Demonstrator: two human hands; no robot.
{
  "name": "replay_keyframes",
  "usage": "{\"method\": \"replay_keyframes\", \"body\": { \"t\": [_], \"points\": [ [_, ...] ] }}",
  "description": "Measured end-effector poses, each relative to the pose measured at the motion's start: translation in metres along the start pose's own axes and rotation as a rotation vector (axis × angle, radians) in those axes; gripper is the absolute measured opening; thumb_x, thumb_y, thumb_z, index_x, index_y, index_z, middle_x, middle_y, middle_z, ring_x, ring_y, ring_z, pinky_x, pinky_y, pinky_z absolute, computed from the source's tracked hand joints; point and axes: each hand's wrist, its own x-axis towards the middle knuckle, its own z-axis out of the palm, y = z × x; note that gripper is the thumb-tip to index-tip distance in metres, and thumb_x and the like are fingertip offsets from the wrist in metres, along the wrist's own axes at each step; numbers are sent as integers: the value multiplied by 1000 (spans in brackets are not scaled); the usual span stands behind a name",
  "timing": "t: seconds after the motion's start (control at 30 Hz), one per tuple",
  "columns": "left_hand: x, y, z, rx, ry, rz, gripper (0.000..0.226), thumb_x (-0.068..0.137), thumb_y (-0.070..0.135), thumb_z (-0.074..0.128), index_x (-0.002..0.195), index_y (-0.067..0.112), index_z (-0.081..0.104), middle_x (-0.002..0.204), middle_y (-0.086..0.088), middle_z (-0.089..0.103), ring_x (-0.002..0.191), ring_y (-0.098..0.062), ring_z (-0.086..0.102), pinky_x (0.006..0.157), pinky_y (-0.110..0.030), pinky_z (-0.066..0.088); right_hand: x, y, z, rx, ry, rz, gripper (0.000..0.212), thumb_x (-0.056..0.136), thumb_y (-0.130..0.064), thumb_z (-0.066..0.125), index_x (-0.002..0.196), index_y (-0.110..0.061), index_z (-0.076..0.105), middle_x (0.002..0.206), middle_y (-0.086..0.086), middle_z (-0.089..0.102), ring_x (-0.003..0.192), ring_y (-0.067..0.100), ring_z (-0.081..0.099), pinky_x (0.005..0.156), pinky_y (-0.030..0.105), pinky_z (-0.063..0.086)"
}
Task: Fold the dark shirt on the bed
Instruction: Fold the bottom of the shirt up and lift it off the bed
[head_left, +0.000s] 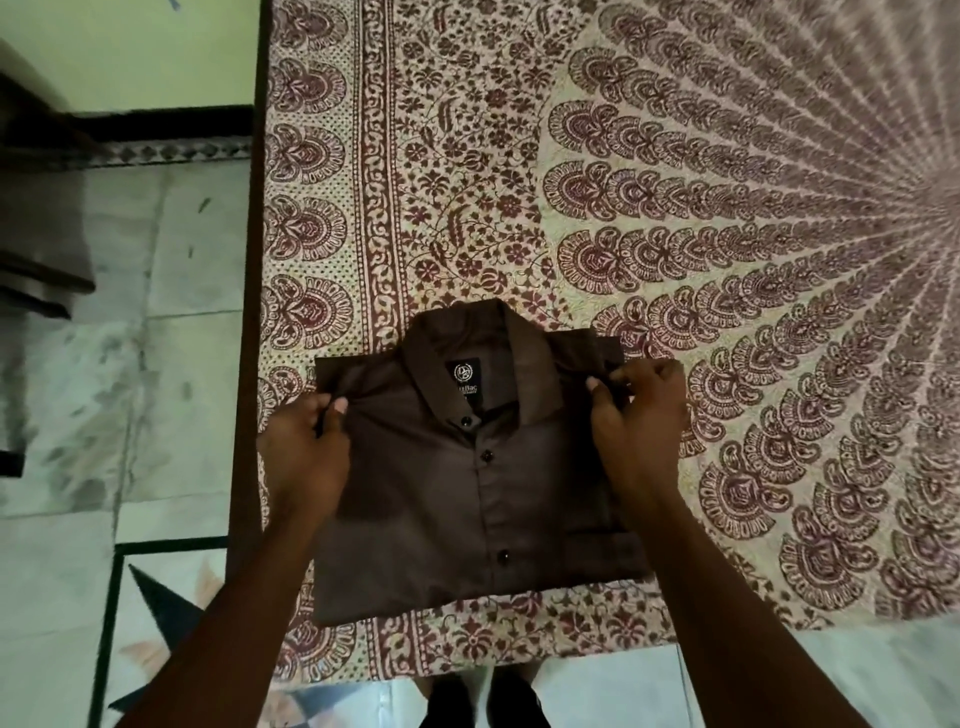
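Shirt (457, 499) and hands fill the lower middle of the head view. We see the dark brown shirt folded into a neat rectangle, lying front up on the bed (249, 312), close to the near edge and towards the bed's left side. Its collar (524, 358) points away from the person, and a black label (463, 375) sits inside it, though the lettering is too small for us to read. Dark buttons (487, 456) run fastened down the middle. On the right of the front we make out what may be a chest pocket (597, 538), but the dim light leaves us unsure.

The left hand (304, 457) lies on the shirt's left shoulder, its grip clamped on a fold of cloth between thumb and fingers. The right hand (641, 431) does the same on the right shoulder, with curled fingers and thumb pinching the cloth beside the collar. Both forearms reach in from the bottom corners.

A cream bedspread (675, 208) printed with maroon flowers and fan shapes covers the bed under the shirt. To the left lies a pale tiled floor (156, 364) with a dark star (161, 608) inlaid near the bed.
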Motion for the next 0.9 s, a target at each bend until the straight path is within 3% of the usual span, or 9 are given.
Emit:
{"method": "replay_keyframes", "body": {
  "t": [0.1,0.17,0.23,0.3,0.4,0.53,0.7,0.8,0.9],
  "points": [
    [3,2,2,0,-12,12,26,101,9,62,121,-4,72,119,-25,73,114,-39,67,94,-35,47,4,-2,-5,142,-116,74,22,92,-13,76,78,-14,58,74,5,62,61,7,56,61,29,44],
    [5,3,3,-41,-19,-7,24,99,14,66,117,-1,73,115,-21,74,106,-34,67,89,-31,45,11,-2,-5,301,-185,233,25,87,-7,78,84,-16,56,83,12,69,67,14,65,65,31,52],
    [7,2,5,-46,-23,7,26,96,25,73,108,3,74,106,-16,75,98,-29,67,85,-30,44,19,-3,-4,598,-273,479,34,84,4,78,101,-16,56,105,16,75,88,25,76,79,42,63],
    [9,1,6,-35,-21,29,27,93,28,77,102,2,74,100,-16,75,93,-28,68,82,-30,45,27,-4,-5,727,-327,600,51,80,10,79,120,-14,59,114,16,74,94,27,77,78,40,64],
    [11,2,7,-36,20,54,23,93,20,77,101,-1,74,97,-19,75,91,-31,69,80,-30,46,34,-7,-10,684,-388,551,60,74,10,83,127,-11,64,107,17,78,95,30,78,78,40,63],
    [8,4,7,-29,62,69,20,95,16,74,104,-2,74,97,-19,75,89,-29,68,81,-29,46,33,-11,-17,626,-325,455,56,68,8,89,115,-10,66,91,17,79,89,33,79,80,45,64],
    [10,-2,16,-25,72,55,22,100,14,67,109,-5,74,96,-12,72,89,-28,67,74,-26,40,47,-4,-11,390,-202,279,48,63,0,96,102,-9,69,75,1,71,65,11,70,64,28,58],
    [14,-9,25,31,46,94,23,103,16,60,111,-3,72,103,-22,74,97,-38,68,78,-34,43,51,6,2,209,-225,239,45,64,-9,97,98,-11,68,81,3,72,73,16,71,68,32,58],
    [10,-2,26,19,78,117,24,102,12,60,123,3,66,110,-20,73,103,-37,67,86,-35,47,46,16,9,131,-192,197,42,70,-17,94,102,-12,68,83,1,71,75,15,69,76,38,60]
  ]
}}
